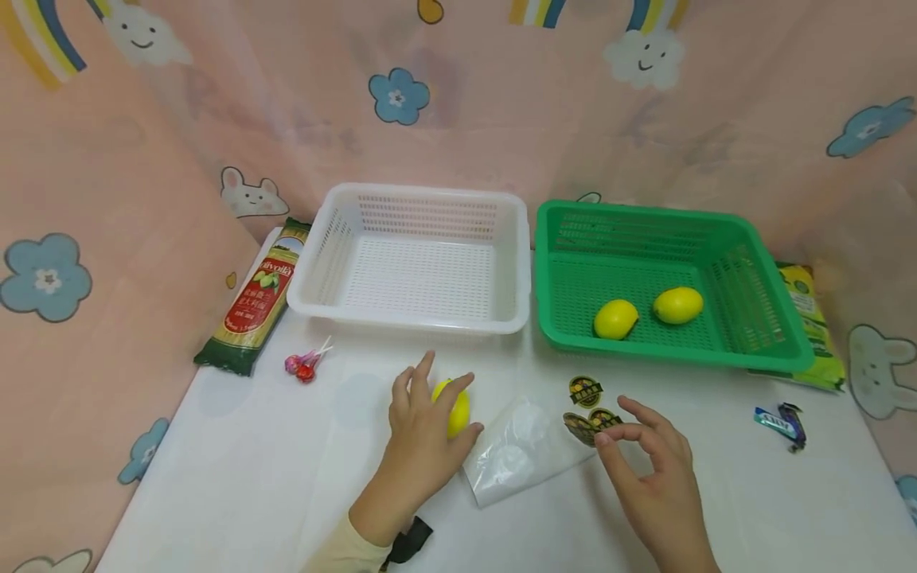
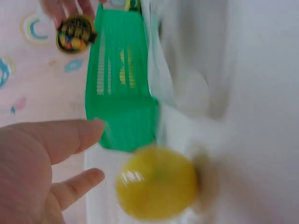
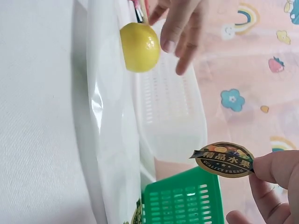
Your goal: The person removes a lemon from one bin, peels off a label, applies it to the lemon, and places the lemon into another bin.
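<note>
My left hand (image 1: 423, 442) is spread over a yellow lemon (image 1: 458, 410) on the white table, fingers apart and fairly straight. In the left wrist view the lemon (image 2: 156, 182) sits beyond the fingertips, with a gap visible. Between thumb and finger, my right hand (image 1: 655, 469) pinches an oval black-and-gold fruit sticker (image 3: 224, 160) by its edge. Another round sticker (image 1: 586, 391) lies near the right end of a clear, glossy plastic sheet or bag (image 1: 523, 454). Two more lemons, one left (image 1: 616, 319) and one right (image 1: 677, 305), lie inside the green basket (image 1: 673, 358).
A white basket (image 1: 408, 317) stands behind the left hand. Left of it lie a pasta packet (image 1: 261, 298) and lollipops (image 1: 306, 366). At right are small wrapped sweets (image 1: 781, 424) and a green-yellow packet (image 1: 817, 338) beside the green basket. Something black (image 1: 410, 541) is by the left wrist.
</note>
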Motion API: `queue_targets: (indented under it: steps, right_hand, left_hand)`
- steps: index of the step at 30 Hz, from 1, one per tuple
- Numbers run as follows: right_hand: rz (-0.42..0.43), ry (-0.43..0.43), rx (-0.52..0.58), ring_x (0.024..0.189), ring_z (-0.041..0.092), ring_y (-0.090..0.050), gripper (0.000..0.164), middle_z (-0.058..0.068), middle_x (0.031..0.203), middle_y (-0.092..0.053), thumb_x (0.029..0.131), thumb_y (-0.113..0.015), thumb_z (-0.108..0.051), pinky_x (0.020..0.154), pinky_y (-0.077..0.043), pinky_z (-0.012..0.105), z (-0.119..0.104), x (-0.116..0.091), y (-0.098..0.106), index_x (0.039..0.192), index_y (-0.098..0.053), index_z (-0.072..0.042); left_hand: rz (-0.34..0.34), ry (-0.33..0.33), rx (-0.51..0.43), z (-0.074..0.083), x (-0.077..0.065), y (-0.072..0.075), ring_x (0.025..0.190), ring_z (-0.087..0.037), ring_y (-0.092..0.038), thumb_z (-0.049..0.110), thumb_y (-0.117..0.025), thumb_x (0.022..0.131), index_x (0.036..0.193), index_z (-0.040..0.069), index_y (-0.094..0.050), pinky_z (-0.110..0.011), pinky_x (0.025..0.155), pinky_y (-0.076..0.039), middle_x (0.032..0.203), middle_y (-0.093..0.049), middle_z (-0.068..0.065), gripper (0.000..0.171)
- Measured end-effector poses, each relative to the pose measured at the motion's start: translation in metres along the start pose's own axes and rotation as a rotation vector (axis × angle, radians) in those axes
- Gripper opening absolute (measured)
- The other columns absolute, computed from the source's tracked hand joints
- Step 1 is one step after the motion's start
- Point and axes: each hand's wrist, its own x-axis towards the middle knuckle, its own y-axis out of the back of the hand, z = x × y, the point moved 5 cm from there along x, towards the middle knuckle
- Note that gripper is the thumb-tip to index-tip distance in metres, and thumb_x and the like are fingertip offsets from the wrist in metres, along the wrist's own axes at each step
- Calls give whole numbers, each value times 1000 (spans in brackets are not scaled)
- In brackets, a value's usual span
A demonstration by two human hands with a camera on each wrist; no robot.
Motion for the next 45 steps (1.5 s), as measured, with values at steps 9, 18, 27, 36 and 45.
queue_targets:
  steps: [9,18,27,36,45]
  right_hand:
    - [-23,33,39,143,39,-37,8,3,147,-59,98,-79,-17,103,-30,66,-1,-3,-8,93,-73,-15]
    - [-51,39,43,142,38,-40,7,5,145,-60,97,-80,-18,104,-33,65,-2,-3,-18,95,-74,-15]
    - [-146,-71,210,144,25,-47,20,-5,151,-53,104,-72,-28,115,-43,37,-17,-2,-32,100,-71,-9]
    - [-162,-236,656,139,23,-47,29,2,150,-52,109,-64,-20,101,-51,21,-52,7,-42,109,-61,8]
    - [-138,-265,596,146,22,-35,23,2,148,-54,108,-65,-17,112,-43,30,-61,5,-52,109,-67,5]
  left_hand:
    - [-123,111,-165,-28,-2,-1,113,-31,-53,15,-82,94,148,18,-62,-44,89,-52,139,-55,-19,57]
    - [-134,148,-237,-31,-1,-4,112,-31,-58,5,-78,94,148,15,-60,-51,95,-51,138,-56,-18,57]
    - [-76,170,-584,-27,4,-5,108,-27,-63,-11,-70,94,148,16,-59,-35,94,-58,144,-53,-15,62]
    - [-155,64,-1348,10,5,-16,129,-27,-59,-9,-55,104,162,2,-29,-44,100,-57,160,-37,-19,64]
    - [-160,-35,-1465,25,-3,-25,131,-22,-58,3,-60,107,159,1,-29,-42,102,-56,158,-40,-16,60]
